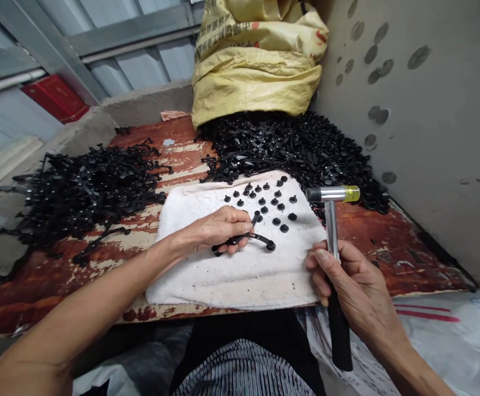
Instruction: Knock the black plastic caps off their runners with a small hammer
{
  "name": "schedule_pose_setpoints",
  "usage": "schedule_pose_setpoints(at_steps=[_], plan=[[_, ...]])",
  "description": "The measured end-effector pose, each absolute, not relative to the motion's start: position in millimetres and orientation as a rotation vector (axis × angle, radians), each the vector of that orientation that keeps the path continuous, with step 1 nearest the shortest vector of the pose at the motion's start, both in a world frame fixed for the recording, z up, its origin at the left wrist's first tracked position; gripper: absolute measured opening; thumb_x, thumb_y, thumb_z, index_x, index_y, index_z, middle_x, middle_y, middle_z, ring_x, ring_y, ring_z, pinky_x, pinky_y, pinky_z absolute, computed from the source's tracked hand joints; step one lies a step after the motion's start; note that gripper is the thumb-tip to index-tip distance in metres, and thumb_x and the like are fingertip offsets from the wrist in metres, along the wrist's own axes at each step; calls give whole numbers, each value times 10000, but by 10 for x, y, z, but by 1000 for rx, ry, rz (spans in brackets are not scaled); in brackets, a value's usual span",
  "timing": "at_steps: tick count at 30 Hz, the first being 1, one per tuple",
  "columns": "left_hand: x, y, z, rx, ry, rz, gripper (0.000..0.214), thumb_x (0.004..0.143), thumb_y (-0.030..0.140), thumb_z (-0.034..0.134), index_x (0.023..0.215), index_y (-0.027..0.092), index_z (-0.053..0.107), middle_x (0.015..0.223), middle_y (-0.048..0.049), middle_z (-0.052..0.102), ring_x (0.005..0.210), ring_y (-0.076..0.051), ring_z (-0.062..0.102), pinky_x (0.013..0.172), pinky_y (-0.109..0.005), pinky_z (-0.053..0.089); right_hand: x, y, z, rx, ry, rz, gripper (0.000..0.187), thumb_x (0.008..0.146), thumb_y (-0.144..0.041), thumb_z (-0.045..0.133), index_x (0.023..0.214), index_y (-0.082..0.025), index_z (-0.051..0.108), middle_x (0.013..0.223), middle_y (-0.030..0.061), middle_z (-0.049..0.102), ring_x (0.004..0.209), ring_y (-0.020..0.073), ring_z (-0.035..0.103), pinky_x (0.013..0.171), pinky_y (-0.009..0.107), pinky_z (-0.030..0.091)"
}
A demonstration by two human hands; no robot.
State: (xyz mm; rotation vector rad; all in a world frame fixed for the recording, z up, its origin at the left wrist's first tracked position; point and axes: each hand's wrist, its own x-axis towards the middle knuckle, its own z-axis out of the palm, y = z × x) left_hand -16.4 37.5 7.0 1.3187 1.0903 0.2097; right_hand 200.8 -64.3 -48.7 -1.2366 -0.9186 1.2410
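Head camera facing forward and down, near left hand (217,231), right hand (355,291)

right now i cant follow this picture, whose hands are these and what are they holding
This picture comes from a camera worn on a person's head, looking down at their own bare hands. The left hand holds a black moulded plastic strip with round knobs. The right hand grips a hammer with a black handle and yellow-tipped head. Below lies a folded white towel dotted with small black studs, on a worn red-painted board beside heaps of black plastic parts.
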Motion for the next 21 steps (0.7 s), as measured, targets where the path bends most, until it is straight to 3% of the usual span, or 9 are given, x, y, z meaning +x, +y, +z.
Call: schedule_pose_setpoints(at_steps=[21], plan=[[-156, 395, 75, 1281, 1095, 196, 185, 878, 245, 571, 723, 150, 534, 531, 37, 557, 335, -35, 436, 310, -136, 285, 2026, -629, -504, -1232, -915, 1282, 361, 767, -523, 734, 866, -206, 591, 661, -31, 615, 371, 56, 434, 293, 177, 391]])
